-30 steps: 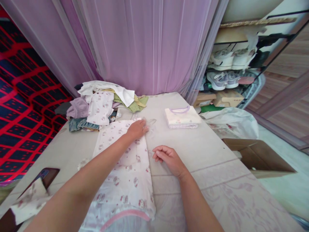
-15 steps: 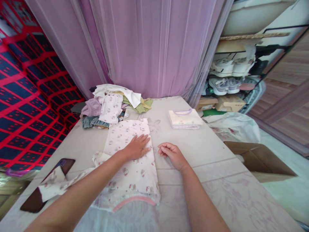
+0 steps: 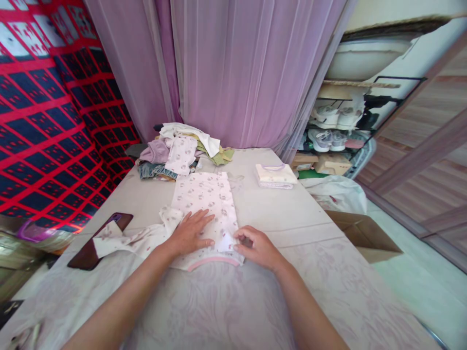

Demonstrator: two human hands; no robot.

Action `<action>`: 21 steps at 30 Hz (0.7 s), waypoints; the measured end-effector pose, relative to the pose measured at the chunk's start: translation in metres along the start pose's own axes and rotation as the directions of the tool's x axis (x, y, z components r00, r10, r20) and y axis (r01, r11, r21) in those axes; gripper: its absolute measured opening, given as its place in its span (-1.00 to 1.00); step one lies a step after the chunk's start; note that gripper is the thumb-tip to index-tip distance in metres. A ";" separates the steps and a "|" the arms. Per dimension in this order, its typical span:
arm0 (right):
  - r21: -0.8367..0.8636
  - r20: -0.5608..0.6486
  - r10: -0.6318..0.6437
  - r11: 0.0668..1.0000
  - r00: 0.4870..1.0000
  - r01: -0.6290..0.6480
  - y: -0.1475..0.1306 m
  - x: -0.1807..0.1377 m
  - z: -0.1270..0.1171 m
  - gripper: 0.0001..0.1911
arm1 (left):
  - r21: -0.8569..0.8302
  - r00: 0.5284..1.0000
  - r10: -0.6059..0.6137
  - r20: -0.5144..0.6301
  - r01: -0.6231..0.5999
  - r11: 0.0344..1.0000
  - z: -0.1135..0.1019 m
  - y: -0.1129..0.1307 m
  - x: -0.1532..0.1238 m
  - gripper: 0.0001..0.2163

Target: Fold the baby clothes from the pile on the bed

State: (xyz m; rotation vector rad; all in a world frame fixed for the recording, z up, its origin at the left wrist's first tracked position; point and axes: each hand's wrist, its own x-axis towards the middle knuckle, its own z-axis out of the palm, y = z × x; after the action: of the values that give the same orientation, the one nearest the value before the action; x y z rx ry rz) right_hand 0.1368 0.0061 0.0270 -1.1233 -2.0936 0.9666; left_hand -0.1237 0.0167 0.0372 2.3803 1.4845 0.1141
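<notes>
A small white printed garment (image 3: 207,199) with a pink neckline lies flat on the pale patterned surface (image 3: 299,218), folded lengthwise, one sleeve trailing out to the left. My left hand (image 3: 189,233) rests flat on its near part with the fingers spread. My right hand (image 3: 256,248) pinches the garment's right edge near the neckline, lifting a small fold of cloth.
A heap of unfolded clothes (image 3: 182,148) sits at the far left of the surface, a folded cream garment (image 3: 274,175) at the far right. A dark phone (image 3: 100,240) lies left, partly under the sleeve. To the right are a cardboard box (image 3: 365,233), a white bag (image 3: 335,194) and shoe shelves (image 3: 335,131).
My left hand slid from the far end of the garment back to its near end. My right hand moved onto the garment's edge and took hold of it.
</notes>
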 end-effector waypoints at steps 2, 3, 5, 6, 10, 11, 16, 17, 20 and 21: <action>-0.116 -0.065 -0.049 0.992 0.997 0.041 -0.005 -0.015 0.007 -0.75 | -0.003 0.997 0.054 -0.057 -0.054 0.999 0.005 0.007 -0.008 -0.40; -0.174 -0.091 -0.064 0.984 0.994 0.048 -0.004 -0.020 0.011 -0.70 | 0.003 0.993 0.085 -0.084 -0.085 0.996 0.008 0.012 -0.011 -0.49; -0.265 -0.140 -0.075 0.964 0.987 0.036 -0.002 -0.027 0.018 -0.68 | 0.024 0.984 0.128 -0.121 -0.127 0.992 0.013 0.019 -0.016 -0.68; -0.296 -0.160 -0.068 0.955 0.985 0.018 0.001 -0.029 0.021 -0.69 | 0.035 0.982 0.141 -0.129 -0.138 0.990 0.016 0.022 -0.018 -0.75; -0.381 -0.186 -0.014 0.923 0.982 -0.059 0.006 -0.033 0.027 -0.69 | 0.065 0.976 0.179 -0.124 -0.172 0.983 0.024 0.024 -0.022 -0.81; -0.399 -0.187 0.001 0.914 0.982 -0.076 0.007 -0.034 0.027 -0.70 | 0.064 0.975 0.186 -0.124 -0.179 0.982 0.024 0.023 -0.022 -0.80; -0.420 -0.206 -0.002 0.904 0.979 -0.087 0.007 -0.038 0.026 -0.72 | 0.035 0.972 0.194 -0.134 -0.190 0.981 0.022 0.023 -0.024 -0.85; -0.416 -0.209 -0.016 0.907 0.978 -0.074 0.007 -0.039 0.026 -0.72 | 0.034 0.972 0.191 -0.135 -0.188 0.982 0.021 0.024 -0.025 -0.84; -0.406 -0.221 -0.055 0.913 0.974 -0.040 0.008 -0.039 0.027 -0.74 | 0.023 0.968 0.200 -0.150 -0.199 0.980 0.019 0.028 -0.027 -0.82; -0.405 -0.226 -0.070 0.914 0.972 -0.029 0.009 -0.038 0.027 -0.75 | 0.018 0.966 0.206 -0.158 -0.205 0.978 0.018 0.030 -0.028 -0.81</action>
State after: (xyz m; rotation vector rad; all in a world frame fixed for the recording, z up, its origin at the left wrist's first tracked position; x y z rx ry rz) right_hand 0.1390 -0.0326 -0.0012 -1.3400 -2.1530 0.3633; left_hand -0.1065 -0.0243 0.0325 2.5733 1.2971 0.3599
